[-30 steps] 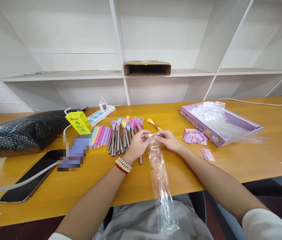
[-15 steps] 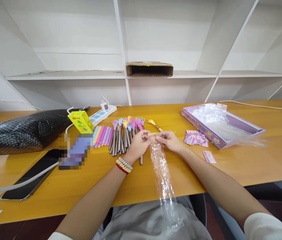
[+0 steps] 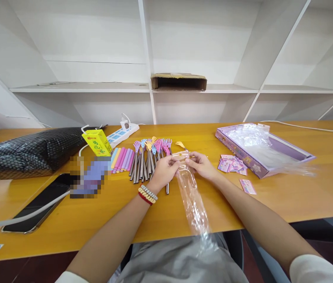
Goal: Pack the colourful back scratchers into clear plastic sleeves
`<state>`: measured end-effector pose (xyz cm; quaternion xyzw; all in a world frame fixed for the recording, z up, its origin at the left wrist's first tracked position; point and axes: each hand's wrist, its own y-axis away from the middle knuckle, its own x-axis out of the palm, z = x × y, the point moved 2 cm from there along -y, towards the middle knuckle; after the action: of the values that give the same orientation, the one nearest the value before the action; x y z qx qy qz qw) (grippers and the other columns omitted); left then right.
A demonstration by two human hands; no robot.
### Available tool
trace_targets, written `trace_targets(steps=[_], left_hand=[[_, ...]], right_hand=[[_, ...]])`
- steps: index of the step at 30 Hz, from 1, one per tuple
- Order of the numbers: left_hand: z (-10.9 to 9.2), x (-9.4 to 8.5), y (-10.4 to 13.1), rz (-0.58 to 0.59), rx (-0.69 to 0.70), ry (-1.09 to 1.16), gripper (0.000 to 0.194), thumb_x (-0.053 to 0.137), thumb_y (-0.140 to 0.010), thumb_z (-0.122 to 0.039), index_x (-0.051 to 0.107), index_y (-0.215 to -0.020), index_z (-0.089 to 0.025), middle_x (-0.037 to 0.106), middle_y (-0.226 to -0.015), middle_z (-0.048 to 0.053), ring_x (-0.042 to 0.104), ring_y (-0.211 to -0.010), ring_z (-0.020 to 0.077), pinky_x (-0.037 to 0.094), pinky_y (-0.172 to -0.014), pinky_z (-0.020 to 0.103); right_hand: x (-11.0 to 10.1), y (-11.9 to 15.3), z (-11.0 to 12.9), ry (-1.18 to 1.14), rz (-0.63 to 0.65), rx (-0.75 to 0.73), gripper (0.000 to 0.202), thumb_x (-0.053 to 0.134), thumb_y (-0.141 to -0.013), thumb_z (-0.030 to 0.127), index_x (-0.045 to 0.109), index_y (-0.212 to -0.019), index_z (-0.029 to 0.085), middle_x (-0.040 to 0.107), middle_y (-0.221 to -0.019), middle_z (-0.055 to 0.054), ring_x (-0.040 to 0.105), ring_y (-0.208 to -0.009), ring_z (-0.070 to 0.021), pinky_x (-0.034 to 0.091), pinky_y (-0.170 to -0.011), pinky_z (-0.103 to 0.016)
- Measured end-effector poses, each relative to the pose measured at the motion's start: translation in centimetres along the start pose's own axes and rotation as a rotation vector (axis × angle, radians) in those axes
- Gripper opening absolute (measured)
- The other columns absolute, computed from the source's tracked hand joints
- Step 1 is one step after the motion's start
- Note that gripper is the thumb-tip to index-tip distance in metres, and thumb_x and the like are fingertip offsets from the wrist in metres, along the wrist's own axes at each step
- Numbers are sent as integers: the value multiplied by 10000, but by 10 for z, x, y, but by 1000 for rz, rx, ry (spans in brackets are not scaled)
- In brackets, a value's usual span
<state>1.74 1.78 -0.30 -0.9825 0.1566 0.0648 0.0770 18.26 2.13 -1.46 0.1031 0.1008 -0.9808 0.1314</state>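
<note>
A long clear plastic bag [image 3: 194,200] hangs from both hands over the table's front edge to the lap. My left hand [image 3: 166,171] pinches its upper end from the left. On the other side my right hand [image 3: 201,165] pinches the same end, thumb and fingers together. Left of the hands lie several metal rods with coloured claw-shaped heads [image 3: 148,157]. One yellow claw head [image 3: 180,144] lies just behind the bag's top, its handle partly covered. Several pastel tubes [image 3: 123,160] lie in a row farther left.
An open purple box [image 3: 243,155] holding clear bags is at the right, with small printed cards [image 3: 232,164] before it. To the left are a yellow carton [image 3: 97,142], a power strip [image 3: 123,134], a phone [image 3: 41,204] and a black wrapped bundle [image 3: 30,151]. White shelves stand behind.
The bag's top end has opened out flatter and rises a little above the fingers. Its lower part has swung slightly right. Both hands keep their pinch, and the view has shifted slightly.
</note>
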Motion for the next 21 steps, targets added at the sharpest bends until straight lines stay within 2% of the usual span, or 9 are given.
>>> trace_targets(steps=[1,3,5,6,9,11,13,16,21], left_hand=[[0,-2,0,-66,13,-17,131,580,-759,-269,571,-793,-142,579,-602,5,552,-481,112,447,-453,223],[0,-10,-1,-244,35,-40,139,578,-757,-280,570,-797,-147,574,-577,-3,556,-458,122,465,-451,239],[-1,-18,-3,-397,47,-49,160,581,-753,-300,572,-806,-149,591,-594,3,575,-467,135,482,-455,254],[-1,-21,-4,-451,52,-41,171,583,-751,-310,571,-808,-150,595,-602,6,583,-478,141,487,-455,256],[-3,-25,-5,-538,79,46,194,589,-751,-335,552,-804,-152,583,-614,1,591,-506,142,501,-469,262],[-4,-23,-6,-525,119,136,222,602,-747,-350,528,-825,-155,581,-654,0,591,-532,135,521,-514,279],[-6,-19,-6,-472,180,209,280,619,-744,-360,505,-905,-161,603,-767,23,614,-630,140,536,-601,300],[-7,-16,-3,-410,245,164,347,623,-751,-351,483,-1009,-167,600,-946,68,611,-800,146,518,-715,299],[-5,-16,1,-377,259,-196,240,574,-786,-312,526,-969,-164,586,-934,65,579,-783,134,486,-672,266]], right_hand=[[-1,2,3,85,-26,-26,477,550,-750,559,532,-989,148,556,-625,11,433,-471,-87,340,-479,-231],[-2,8,14,319,-24,-128,686,623,-683,565,432,-1207,165,621,-887,-67,519,-600,-123,411,-577,-268],[2,17,28,558,34,-260,906,711,-579,554,333,-1317,190,547,-1159,-133,565,-781,-183,446,-701,-327],[4,20,35,652,56,-310,927,729,-562,536,325,-1324,197,505,-1227,-140,565,-859,-210,447,-747,-347],[12,27,46,867,49,-360,652,662,-677,402,406,-1244,205,497,-1235,-110,549,-975,-233,451,-791,-355],[13,27,46,981,22,-354,480,581,-734,310,456,-1185,205,501,-1225,-99,553,-986,-228,460,-778,-345],[6,24,43,1045,-38,-361,432,543,-745,275,480,-1165,203,492,-1237,-98,559,-985,-223,468,-768,-332],[-21,20,48,1044,-253,-405,392,538,-737,256,517,-1123,197,506,-1208,-97,570,-958,-206,473,-765,-312],[-101,24,93,1088,-676,-486,354,584,-711,265,553,-1048,165,515,-1149,-118,567,-781,-147,464,-668,-276]])
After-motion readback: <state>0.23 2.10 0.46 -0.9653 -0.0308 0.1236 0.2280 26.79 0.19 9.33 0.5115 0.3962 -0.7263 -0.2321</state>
